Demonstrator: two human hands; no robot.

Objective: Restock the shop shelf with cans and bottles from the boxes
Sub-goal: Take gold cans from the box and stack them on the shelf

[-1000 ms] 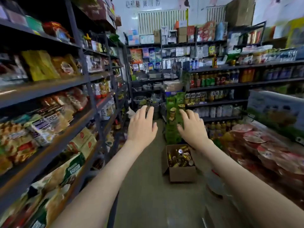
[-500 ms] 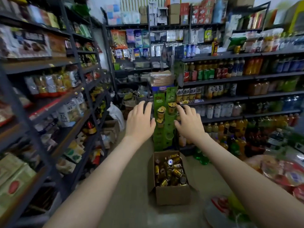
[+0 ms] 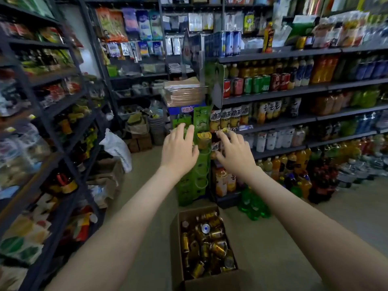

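Both arms reach forward over the aisle, palms down. The left hand (image 3: 179,152) is wide open with its fingers spread and has hold of nothing. The right hand (image 3: 236,156) is likewise open with splayed fingers and empty. Both hover in front of a green rack (image 3: 193,181) at the end of the drinks shelf (image 3: 273,95); whether a fingertip touches anything there I cannot tell. One ring of the rack holds a yellow-lidded cup (image 3: 204,139), seen between the two hands.

An open cardboard box (image 3: 210,282) stands on the floor (image 3: 283,238) below and between the forearms. It is filled with gold cans (image 3: 210,238) lying in a loose heap, some on their sides, some showing their tops.

The shelf on the right carries drinks in rows. Blue cans (image 3: 227,43) stand on the top board, red and green cans (image 3: 255,84) on the next with bottles behind them, tea bottles (image 3: 231,117) below those, and white bottles (image 3: 270,139) under them. Orange bottles (image 3: 277,164) line the lowest level. Green bottles (image 3: 254,203) stand on the floor just beside the shelf's foot, near the box.

On the left, dark shelving (image 3: 60,106) holds snack packets (image 3: 25,246), blurred. A white bag (image 3: 117,148) hangs or leans near its far end, above more cardboard boxes (image 3: 109,171) on the floor. A stack of flat cardboard (image 3: 184,93) rests behind the green rack.
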